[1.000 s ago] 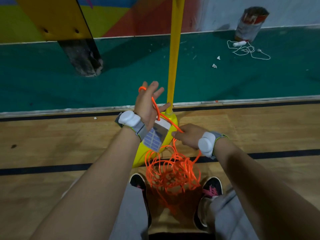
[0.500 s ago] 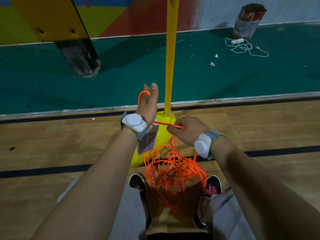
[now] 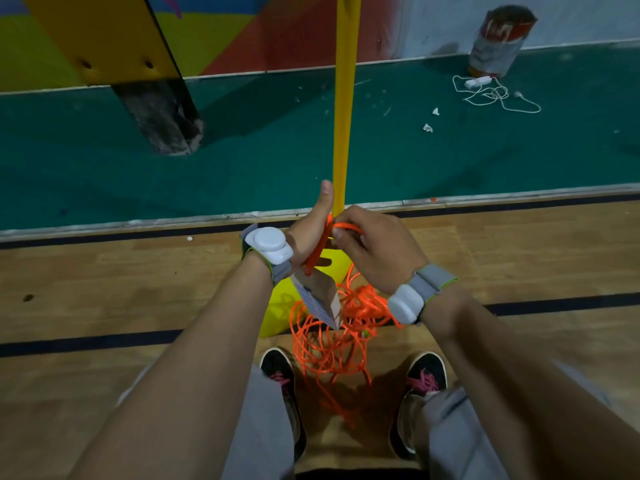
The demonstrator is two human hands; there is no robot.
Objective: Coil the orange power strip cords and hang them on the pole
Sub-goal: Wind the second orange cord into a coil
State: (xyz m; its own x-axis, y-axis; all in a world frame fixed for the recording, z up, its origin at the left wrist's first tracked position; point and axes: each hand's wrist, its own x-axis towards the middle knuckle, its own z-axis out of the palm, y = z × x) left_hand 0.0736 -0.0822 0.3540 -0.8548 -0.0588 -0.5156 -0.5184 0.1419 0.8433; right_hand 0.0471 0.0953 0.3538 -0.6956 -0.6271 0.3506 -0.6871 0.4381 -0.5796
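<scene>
A tangle of thin orange cord (image 3: 332, 337) hangs down between my feet. My left hand (image 3: 311, 233) is upright with the thumb pointing up, and a loop of the cord runs across its palm. A cardboard tag with a printed grid (image 3: 320, 299) dangles below that hand. My right hand (image 3: 375, 249) pinches the cord close against the left palm. The yellow pole (image 3: 344, 98) rises straight behind both hands from its yellow base (image 3: 280, 306).
A dark post under a yellow board (image 3: 159, 116) stands at the back left. A tin can (image 3: 498, 39) and a loose white cable (image 3: 491, 95) lie at the back right on the green floor. My two shoes (image 3: 284, 389) stand on wood flooring.
My right hand has risen from below and brought the cord up against my left palm. My left hand has turned so that its thumb points up.
</scene>
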